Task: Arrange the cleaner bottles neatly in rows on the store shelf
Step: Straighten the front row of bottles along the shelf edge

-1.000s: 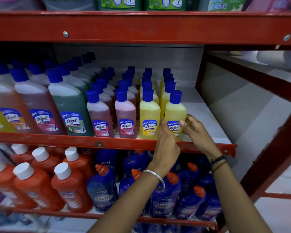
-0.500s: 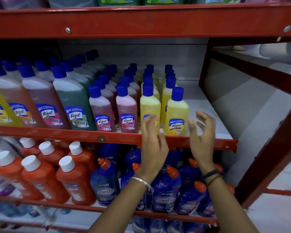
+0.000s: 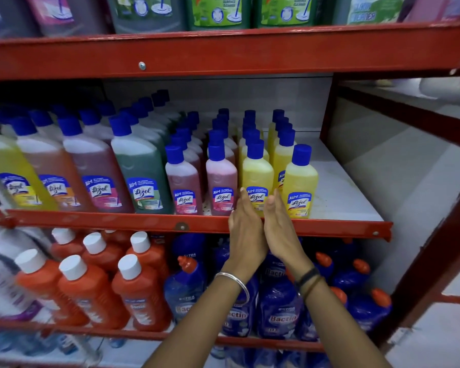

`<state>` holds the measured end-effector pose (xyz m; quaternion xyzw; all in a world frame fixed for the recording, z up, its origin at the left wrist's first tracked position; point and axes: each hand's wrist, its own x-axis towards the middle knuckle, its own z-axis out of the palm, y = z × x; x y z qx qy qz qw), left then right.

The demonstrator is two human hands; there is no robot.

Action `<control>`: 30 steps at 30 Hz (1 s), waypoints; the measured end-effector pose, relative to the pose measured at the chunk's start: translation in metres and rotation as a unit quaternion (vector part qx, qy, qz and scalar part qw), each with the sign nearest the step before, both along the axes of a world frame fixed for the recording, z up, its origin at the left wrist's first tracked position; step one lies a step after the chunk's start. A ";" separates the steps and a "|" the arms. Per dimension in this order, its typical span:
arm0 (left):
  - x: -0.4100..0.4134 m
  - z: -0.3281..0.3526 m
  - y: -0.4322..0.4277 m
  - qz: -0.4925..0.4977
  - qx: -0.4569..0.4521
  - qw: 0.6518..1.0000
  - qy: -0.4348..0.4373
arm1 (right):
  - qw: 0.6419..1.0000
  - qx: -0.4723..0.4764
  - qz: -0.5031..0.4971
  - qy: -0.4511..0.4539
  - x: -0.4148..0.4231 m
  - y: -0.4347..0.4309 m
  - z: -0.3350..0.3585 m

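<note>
Small Lizol bottles with blue caps stand in rows on the middle shelf (image 3: 351, 205). The front yellow bottle (image 3: 258, 173) of the left yellow row stands at the shelf lip, and another yellow bottle (image 3: 300, 181) stands to its right. Two pink bottles (image 3: 221, 179) lead the rows to the left. My left hand (image 3: 246, 229) and my right hand (image 3: 282, 229) are side by side in front of the left yellow bottle, fingers straight and pointing at its base. Neither hand holds anything.
Large Lizol bottles (image 3: 141, 166) fill the left of the same shelf. A red beam (image 3: 223, 51) crosses above. Below are orange bottles (image 3: 91, 293) and blue Bactin bottles (image 3: 279, 312). A red upright (image 3: 436, 248) bounds the right, and the shelf's right part is bare.
Both hands have let go of the rightmost yellow bottle, drawn back, and come together in front of the yellow bottle one row to the left. The camera has tilted slightly.
</note>
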<state>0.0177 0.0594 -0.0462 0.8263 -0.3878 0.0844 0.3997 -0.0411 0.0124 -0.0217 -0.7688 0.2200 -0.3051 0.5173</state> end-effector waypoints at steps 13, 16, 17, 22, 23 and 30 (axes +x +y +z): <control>-0.007 0.005 0.017 -0.050 -0.058 0.996 0.052 | 0.999 -0.031 -0.037 -0.009 -0.002 -0.004 -0.004; -0.007 0.005 0.024 -0.079 -0.051 0.994 0.055 | 0.999 -0.022 -0.037 -0.002 -0.001 -0.005 -0.006; -0.006 0.006 0.025 -0.087 -0.046 0.994 0.057 | 0.999 -0.018 -0.038 -0.002 0.000 -0.005 -0.006; -0.008 0.010 0.040 -0.108 -0.089 0.989 0.050 | 0.992 0.006 -0.099 -0.078 -0.006 0.012 -0.004; -0.007 0.010 0.044 -0.089 -0.122 0.988 0.037 | 0.985 -0.011 -0.133 -0.114 -0.008 0.021 -0.006; 0.023 0.015 0.055 -0.013 -0.105 0.991 0.086 | 0.995 -0.022 0.029 -0.091 0.019 0.057 -0.007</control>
